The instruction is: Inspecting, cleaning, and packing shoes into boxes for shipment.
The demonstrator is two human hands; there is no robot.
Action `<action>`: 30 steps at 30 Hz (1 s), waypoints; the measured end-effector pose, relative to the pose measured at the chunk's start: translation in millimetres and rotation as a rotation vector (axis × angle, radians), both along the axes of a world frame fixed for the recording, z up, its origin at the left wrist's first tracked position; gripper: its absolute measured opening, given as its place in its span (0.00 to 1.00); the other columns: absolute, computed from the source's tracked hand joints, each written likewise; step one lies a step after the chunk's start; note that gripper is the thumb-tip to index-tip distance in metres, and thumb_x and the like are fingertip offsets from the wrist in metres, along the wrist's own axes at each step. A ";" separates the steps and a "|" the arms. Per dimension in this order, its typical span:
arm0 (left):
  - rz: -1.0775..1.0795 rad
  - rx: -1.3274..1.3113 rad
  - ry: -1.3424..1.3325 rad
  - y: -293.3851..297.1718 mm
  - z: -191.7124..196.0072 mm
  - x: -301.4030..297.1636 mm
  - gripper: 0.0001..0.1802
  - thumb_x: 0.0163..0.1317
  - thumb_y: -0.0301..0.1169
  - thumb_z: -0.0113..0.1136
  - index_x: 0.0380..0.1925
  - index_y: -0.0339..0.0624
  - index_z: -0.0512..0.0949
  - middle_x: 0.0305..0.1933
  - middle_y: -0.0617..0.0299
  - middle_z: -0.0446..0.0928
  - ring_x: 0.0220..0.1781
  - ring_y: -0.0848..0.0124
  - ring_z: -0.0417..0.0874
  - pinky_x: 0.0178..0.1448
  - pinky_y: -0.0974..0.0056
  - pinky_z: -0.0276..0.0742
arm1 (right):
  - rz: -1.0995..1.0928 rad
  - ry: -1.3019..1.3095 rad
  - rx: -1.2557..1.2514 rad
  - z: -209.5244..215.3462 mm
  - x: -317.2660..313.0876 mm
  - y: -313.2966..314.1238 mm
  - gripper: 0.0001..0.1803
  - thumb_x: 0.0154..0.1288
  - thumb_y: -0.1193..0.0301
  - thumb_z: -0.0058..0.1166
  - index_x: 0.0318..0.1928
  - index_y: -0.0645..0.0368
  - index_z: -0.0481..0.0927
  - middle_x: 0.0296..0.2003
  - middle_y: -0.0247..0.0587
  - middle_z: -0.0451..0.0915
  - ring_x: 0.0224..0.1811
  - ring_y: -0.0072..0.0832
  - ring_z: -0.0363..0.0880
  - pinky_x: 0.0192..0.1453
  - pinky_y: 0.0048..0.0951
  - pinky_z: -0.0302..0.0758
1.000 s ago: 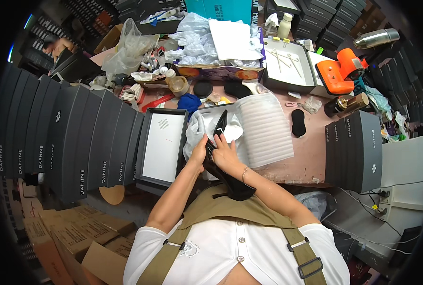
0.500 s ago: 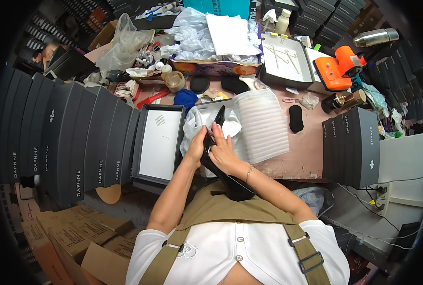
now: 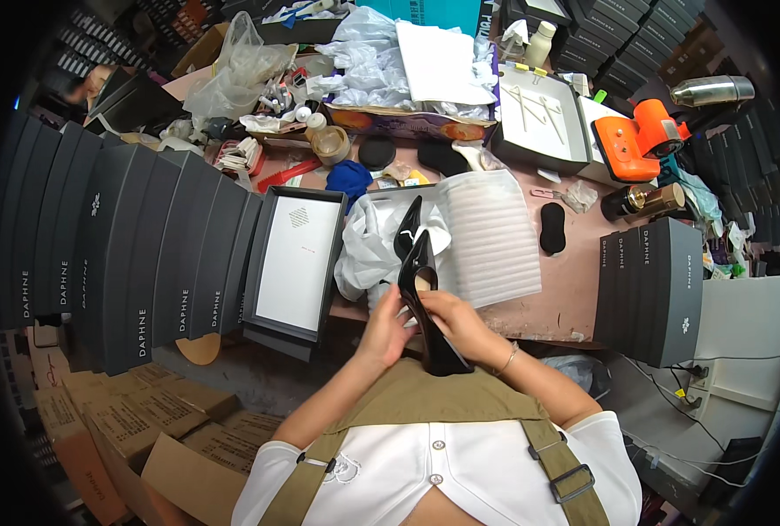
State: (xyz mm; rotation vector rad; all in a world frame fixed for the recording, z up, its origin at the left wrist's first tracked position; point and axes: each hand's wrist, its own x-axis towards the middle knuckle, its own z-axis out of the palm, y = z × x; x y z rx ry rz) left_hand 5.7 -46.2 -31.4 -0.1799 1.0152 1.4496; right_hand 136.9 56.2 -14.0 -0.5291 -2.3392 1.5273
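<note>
A glossy black pointed-toe shoe (image 3: pixel 420 256) is held in front of my apron, its toe pointing away from me and its pale insole partly showing. My right hand (image 3: pixel 462 326) grips its right side near the opening, thumb at the rim. My left hand (image 3: pixel 387 328) closes against its left side, with some fingertips hidden behind the shoe. Just beyond the held toe, a second black shoe (image 3: pixel 407 226) lies on crumpled white tissue paper (image 3: pixel 368 241). A ribbed white foam sheet (image 3: pixel 492 237) lies to the right of the tissue.
An open grey shoebox lid or tray (image 3: pixel 298 263) with a white inside sits left of the tissue. Stacked grey shoeboxes (image 3: pixel 175 254) line the left, with more boxes (image 3: pixel 653 280) at right. Behind are a paper-filled carton (image 3: pixel 407 118), an orange device (image 3: pixel 635 140) and a black oval pad (image 3: pixel 552 228).
Both hands have drawn back toward me with the shoe, and its opening now shows. My right hand has shifted from its upper side to the rim. The second shoe is now plainly visible.
</note>
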 end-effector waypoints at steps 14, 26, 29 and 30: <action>0.144 0.178 -0.227 7.0 -10.8 -32.9 0.37 0.65 0.60 0.34 0.55 0.37 0.70 0.47 0.38 0.77 0.42 0.51 0.82 0.47 0.53 0.81 | -0.154 -0.194 0.736 -75.5 -43.5 104.2 0.08 0.56 0.73 0.54 0.36 0.54 0.83 0.37 0.36 0.77 0.44 0.35 0.74 0.44 0.37 0.68; 0.181 0.203 -0.071 6.5 -9.1 -12.3 0.40 0.65 0.66 0.30 0.58 0.44 0.68 0.56 0.57 0.73 0.57 0.63 0.76 0.60 0.57 0.72 | -0.148 -0.080 0.500 9.7 -50.0 9.9 0.25 0.51 0.67 0.66 0.51 0.56 0.74 0.44 0.45 0.73 0.45 0.45 0.74 0.47 0.39 0.73; 0.126 0.223 -0.104 9.5 -7.9 -11.2 0.40 0.65 0.66 0.30 0.57 0.45 0.68 0.54 0.57 0.74 0.55 0.63 0.76 0.59 0.57 0.73 | 0.008 -0.207 0.529 15.9 -37.3 8.8 0.24 0.52 0.66 0.64 0.51 0.57 0.75 0.41 0.43 0.73 0.44 0.43 0.73 0.48 0.41 0.71; 0.115 0.213 -0.097 9.0 -10.0 -11.2 0.40 0.65 0.66 0.30 0.57 0.45 0.69 0.54 0.57 0.75 0.55 0.63 0.76 0.59 0.57 0.73 | 0.067 -0.243 0.552 17.4 -34.9 10.2 0.24 0.53 0.66 0.63 0.50 0.58 0.75 0.40 0.43 0.73 0.43 0.42 0.73 0.47 0.41 0.71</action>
